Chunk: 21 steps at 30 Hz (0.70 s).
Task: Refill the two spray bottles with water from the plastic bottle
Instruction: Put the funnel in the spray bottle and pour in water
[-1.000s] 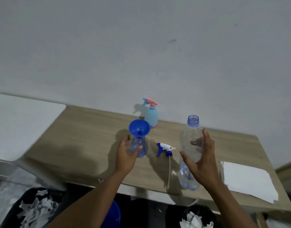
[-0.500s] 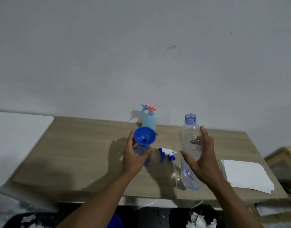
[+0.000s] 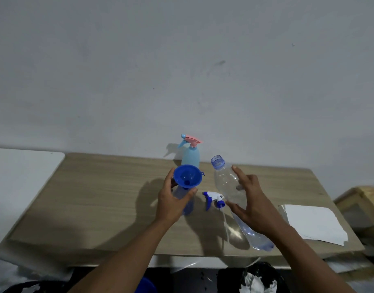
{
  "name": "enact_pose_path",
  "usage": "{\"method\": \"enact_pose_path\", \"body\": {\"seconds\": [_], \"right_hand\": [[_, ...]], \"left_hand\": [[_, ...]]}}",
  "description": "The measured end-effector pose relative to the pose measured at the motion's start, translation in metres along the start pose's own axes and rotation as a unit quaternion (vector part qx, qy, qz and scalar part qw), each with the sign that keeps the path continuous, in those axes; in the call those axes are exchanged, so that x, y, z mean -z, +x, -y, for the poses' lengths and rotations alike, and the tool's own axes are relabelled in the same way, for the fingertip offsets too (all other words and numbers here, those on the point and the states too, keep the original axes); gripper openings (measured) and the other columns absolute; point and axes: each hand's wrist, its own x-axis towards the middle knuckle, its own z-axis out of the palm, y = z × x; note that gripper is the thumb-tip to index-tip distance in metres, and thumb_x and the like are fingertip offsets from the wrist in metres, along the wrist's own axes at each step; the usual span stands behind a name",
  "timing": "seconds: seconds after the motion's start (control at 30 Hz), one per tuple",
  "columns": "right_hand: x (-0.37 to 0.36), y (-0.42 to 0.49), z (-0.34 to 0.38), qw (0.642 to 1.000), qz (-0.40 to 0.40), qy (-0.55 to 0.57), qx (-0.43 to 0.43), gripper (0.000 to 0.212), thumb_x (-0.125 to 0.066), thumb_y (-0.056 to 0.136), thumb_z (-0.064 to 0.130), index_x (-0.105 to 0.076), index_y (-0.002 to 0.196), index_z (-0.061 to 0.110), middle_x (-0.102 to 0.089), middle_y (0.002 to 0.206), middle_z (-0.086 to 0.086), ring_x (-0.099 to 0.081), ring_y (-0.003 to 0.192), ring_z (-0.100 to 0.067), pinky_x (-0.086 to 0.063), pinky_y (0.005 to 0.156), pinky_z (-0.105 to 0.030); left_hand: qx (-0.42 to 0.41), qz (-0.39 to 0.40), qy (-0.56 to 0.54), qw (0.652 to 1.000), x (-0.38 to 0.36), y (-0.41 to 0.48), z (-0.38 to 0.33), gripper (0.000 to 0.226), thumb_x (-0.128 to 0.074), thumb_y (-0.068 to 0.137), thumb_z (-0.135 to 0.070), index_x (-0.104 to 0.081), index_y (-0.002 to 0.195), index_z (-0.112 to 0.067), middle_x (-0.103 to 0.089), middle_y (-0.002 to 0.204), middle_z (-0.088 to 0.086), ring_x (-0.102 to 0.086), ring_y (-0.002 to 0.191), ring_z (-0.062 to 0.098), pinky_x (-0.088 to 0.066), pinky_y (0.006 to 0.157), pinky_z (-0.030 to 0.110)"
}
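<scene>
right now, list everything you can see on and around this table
plastic bottle: 1, clear with blue neck, uncapped, tilted toward the funnel
funnel: 1, blue, in the clear spray bottle's neck
clear spray bottle: 1, bluish clear, mid-table
light blue spray bottle: 1, light blue with pink head, by the wall
spray head: 1, white and blue, lying between the hands
paper sheets: small stack, white, table's right end
table: 1, light wood
left hand: 1, grips the clear spray bottle
right hand: 1, holds the plastic bottle
</scene>
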Motion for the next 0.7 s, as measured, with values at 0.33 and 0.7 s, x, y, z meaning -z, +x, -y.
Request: {"method": "enact_pose_path", "body": {"seconds": [0.33, 0.7], "right_hand": [[0.014, 0.023, 0.018, 0.992, 0.106, -0.072, -0.012, 0.105, -0.075, 0.085, 0.032, 0.005, 0.145, 0.066, -0.035, 0.125, 0.001, -0.066, 0.097, -0.027, -0.059, 0.078, -0.043], [0.048, 0.044, 0.039, 0.968, 0.181, -0.173, -0.018, 0.105, -0.073, 0.086, 0.030, 0.008, 0.143, 0.066, -0.036, 0.114, 0.003, -0.061, 0.075, -0.021, -0.057, 0.069, -0.038]], "left_hand": [[-0.001, 0.004, 0.007, 1.000, 0.003, 0.004, -0.001, 0.076, -0.087, 0.075, -0.020, -0.045, 0.136, -0.037, -0.061, 0.126, -0.015, -0.057, 0.113, -0.004, -0.045, 0.087, 0.007], [-0.015, 0.014, 0.002, 1.000, 0.004, 0.002, -0.005, 0.075, -0.087, 0.075, -0.020, -0.046, 0.137, -0.032, -0.059, 0.126, -0.020, -0.057, 0.114, -0.004, -0.044, 0.087, 0.004]]}}
